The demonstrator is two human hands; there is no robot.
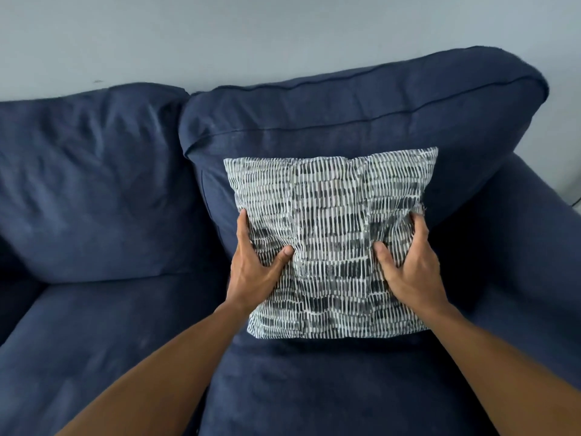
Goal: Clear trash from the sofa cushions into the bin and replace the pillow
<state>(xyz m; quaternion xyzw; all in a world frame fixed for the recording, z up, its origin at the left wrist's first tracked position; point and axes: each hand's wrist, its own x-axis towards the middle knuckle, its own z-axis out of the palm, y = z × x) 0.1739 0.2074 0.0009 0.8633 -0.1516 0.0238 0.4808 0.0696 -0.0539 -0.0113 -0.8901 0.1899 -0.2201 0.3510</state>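
left hand point(256, 265): thumb forward, fingers curled back out of sight, clamped | right hand point(408, 259): mirrored, thumb forward, fingers wrapped, clamped | both forearms bare, stretched forward, converging | wrists straight, hands level

Nothing readable here for you, honestly. The pillow point(330, 240) you were holding only had that dashed grey-and-white print on it, no letters, no tag, no brand that showed. The sofa point(94, 190) fabric was plain navy, and the wall point(283, 33) behind it carried no sign or number either.
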